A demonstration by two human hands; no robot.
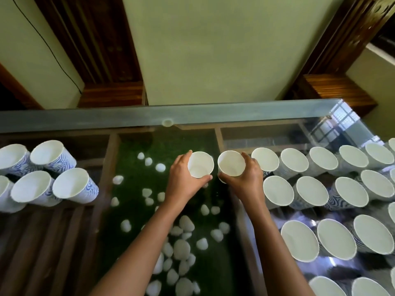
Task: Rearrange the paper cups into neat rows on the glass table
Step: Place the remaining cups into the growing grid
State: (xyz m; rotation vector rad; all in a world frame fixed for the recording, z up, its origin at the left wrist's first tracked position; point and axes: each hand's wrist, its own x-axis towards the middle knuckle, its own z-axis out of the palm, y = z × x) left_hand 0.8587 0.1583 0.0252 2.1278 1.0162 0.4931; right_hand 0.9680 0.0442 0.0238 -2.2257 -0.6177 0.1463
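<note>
Both hands work at the middle of the glass bench (192, 116), each closed around one paper cup. The left hand (183, 180) has its grip wrapped about the left cup (200, 164): the thumb lies along the near side just under the rim, the fingers curl round the far-left side, and the open mouth stands clear above the hand. The right hand (245, 180) holds the right cup (231, 163) the same way, mirrored, with the thumb at the near-left base and the fingers over the far-right rim. This cup tilts slightly toward the camera.

Taking the right cup as the landmark: the left cup stands just beside it on its left, the rims close but apart. Immediately to its right begins the far row of cups (320, 161), rims nearly touching one another, running toward the bench's right edge. Nearer than the landmark and to its right lie further rows of cups (312, 193). Well to its left, a loose cluster of cups (51, 178) with blue wavy patterns leans outward. Below the landmark, under the glass, white pebbles (181, 248) lie scattered on green turf (132, 167).
</note>
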